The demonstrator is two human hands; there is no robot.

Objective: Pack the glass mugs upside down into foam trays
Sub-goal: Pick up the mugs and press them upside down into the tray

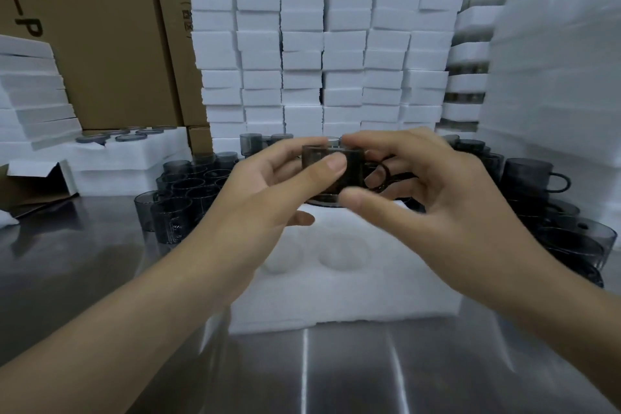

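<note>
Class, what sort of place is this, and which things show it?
Probably a packing station in a warehouse or factory: walls of stacked foam trays, cardboard boxes, and dozens of grey glass mugs on a steel table.

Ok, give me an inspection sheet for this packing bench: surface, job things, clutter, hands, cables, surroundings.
Surface: reflective steel table.
Job's things: smoky glass mug held above the foam tray with round pockets; left mug cluster and right mug cluster beside it.
Clutter: folded cardboard piece at far left.
Grippers: left hand and right hand both grip the mug.
Cables: nothing seen.
Surroundings: stacked foam blocks behind, cardboard boxes at left.
</note>
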